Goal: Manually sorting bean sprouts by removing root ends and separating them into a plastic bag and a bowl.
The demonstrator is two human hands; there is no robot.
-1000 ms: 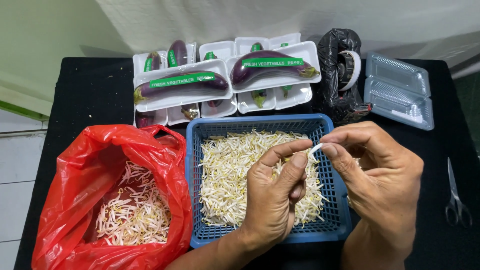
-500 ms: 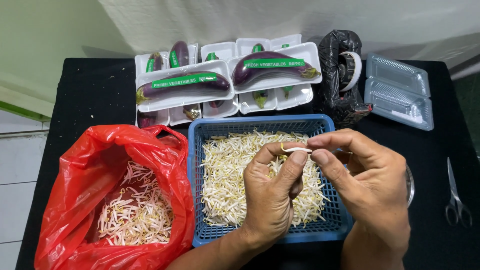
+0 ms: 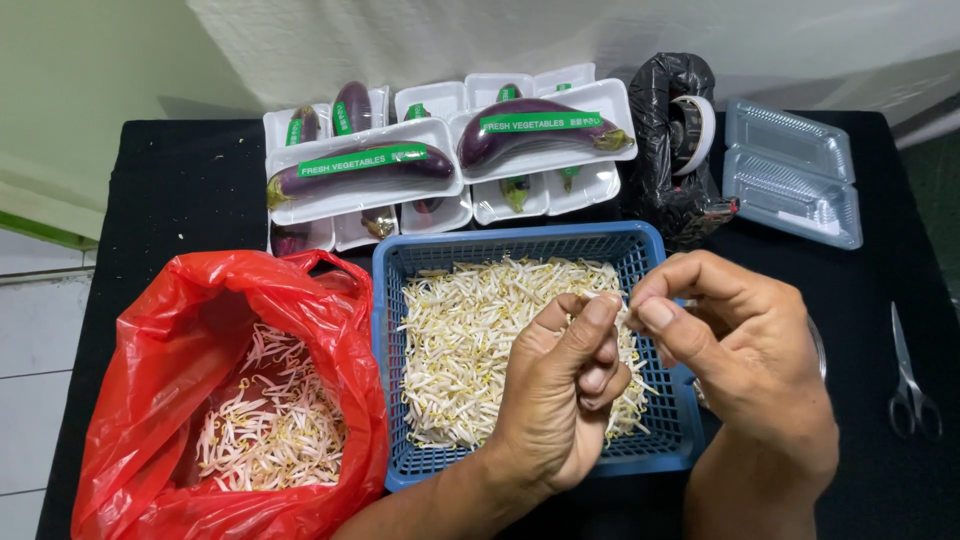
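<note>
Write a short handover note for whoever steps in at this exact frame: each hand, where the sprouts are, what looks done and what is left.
Left hand: curled over the blue basket, thumb and forefinger pinching a bean sprout.
Right hand: fingertips pinching the same sprout from the other side.
Sprouts: a heap fills the basket; a smaller pile lies in the open red bag to the left.
Done: some sprouts sit in the bag.
Left: the basket heap. Scissors lie untouched at the right.

Left hand (image 3: 560,395), right hand (image 3: 745,350) bare; no sleeves visible.
</note>
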